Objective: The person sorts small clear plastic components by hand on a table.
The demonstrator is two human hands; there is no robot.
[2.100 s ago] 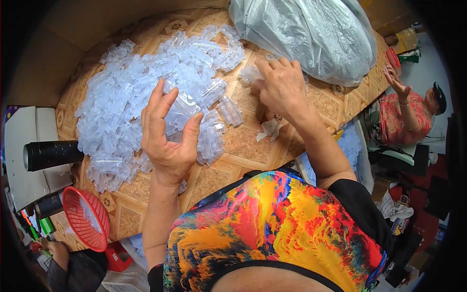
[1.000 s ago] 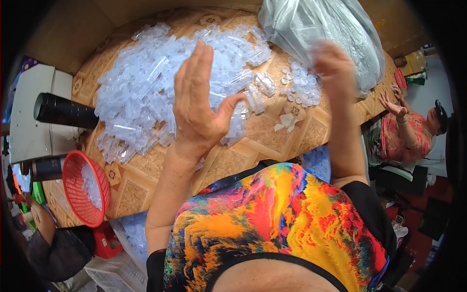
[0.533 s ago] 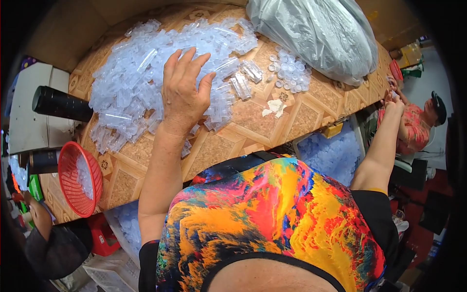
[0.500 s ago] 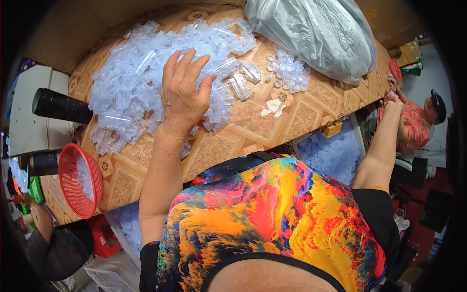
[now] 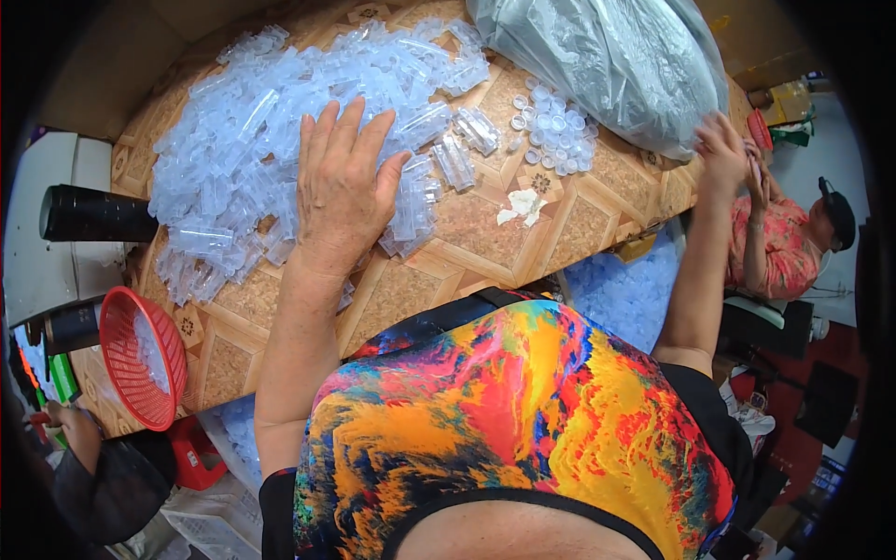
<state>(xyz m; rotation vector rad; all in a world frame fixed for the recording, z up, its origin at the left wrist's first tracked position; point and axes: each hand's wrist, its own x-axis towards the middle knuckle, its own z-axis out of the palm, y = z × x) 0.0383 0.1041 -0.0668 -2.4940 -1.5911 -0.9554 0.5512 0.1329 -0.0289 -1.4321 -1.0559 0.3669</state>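
Note:
My left hand, palm down with its fingers stretched out, is over the near side of a big pile of clear plastic tubes. It grips nothing. Right of it lie a few tubes in small rows, close to a cluster of small round clear caps. My right hand is out at the table's right end, near a grey plastic bag. Its fingers look apart and slightly blurred, and I see nothing in them.
White scraps lie on the patterned table. A red basket with clear pieces and a black cylinder stand at left. Below the edge is a bin of clear pieces. Co-workers sit right and lower left.
My right hand has come up and left, away from the co-worker's hands, toward the grey bag. My left hand has stayed over the tubes. The whole view has shifted slightly.

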